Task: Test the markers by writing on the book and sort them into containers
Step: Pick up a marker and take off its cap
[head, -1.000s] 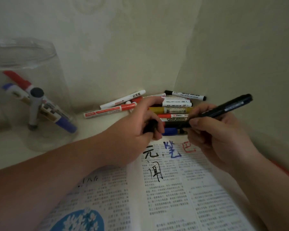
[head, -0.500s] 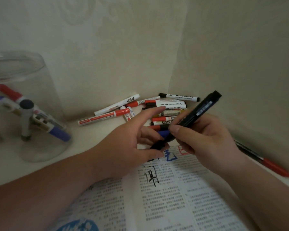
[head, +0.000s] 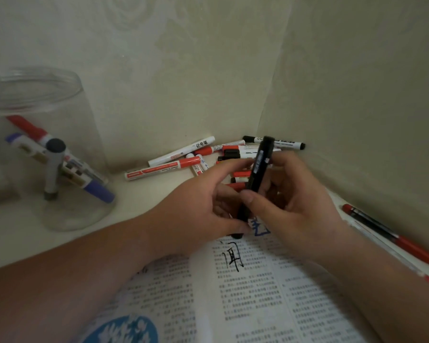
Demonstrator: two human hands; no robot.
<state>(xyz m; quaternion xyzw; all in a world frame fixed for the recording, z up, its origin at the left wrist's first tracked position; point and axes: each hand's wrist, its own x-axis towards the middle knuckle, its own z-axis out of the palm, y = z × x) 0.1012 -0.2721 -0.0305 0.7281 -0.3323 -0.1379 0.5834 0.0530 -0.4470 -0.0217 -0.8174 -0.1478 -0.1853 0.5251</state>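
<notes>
A black marker (head: pixel 260 167) stands nearly upright over the top edge of the open book (head: pixel 258 288). My right hand (head: pixel 295 206) grips its barrel, thumb in front. My left hand (head: pixel 196 209) pinches the marker's lower end, where the black cap (head: pixel 238 235) shows just above the page. Black and blue test strokes mark the page near my hands. A pile of several red, white and black markers (head: pixel 174 167) lies in the corner behind my hands. A clear jar (head: pixel 67 115) at the left holds three markers.
Two walls meet right behind the marker pile. A red-and-black pen (head: pixel 391 235) lies along the right wall, with a white-barrelled pen beside it. The jar stands on the pale tabletop (head: pixel 22 238) left of the book.
The black marker swung from lying almost level to nearly upright. My left hand stayed on its lower end and both hands came closer together.
</notes>
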